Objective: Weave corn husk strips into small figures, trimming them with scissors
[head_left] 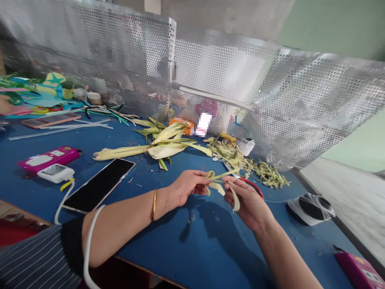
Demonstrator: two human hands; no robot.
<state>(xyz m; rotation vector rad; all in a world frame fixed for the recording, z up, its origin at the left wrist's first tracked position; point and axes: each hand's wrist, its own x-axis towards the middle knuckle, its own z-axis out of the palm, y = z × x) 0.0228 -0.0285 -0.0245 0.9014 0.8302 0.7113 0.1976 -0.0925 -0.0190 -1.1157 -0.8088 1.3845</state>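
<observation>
My left hand [194, 185] pinches a small bundle of folded corn husk strips [217, 187] above the blue table, thumb against fingers. Close on its right, my right hand [245, 198] has its fingers closed around the loose end of the strips, and one strip curls down over the fingers. Behind the hands lies a pile of whole corn husks [168, 144]. Red-handled scissors [252, 186] rest just beyond my right hand, partly hidden by it. A heap of husk scraps [270, 174] spreads to their right.
A black phone [100, 184], a magenta device [49, 158] and a white corded device [56, 172] lie at left. White thread on a dark spool [311, 208] sits at right. A perforated metal screen [216, 68] borders the back of the blue table [168, 245].
</observation>
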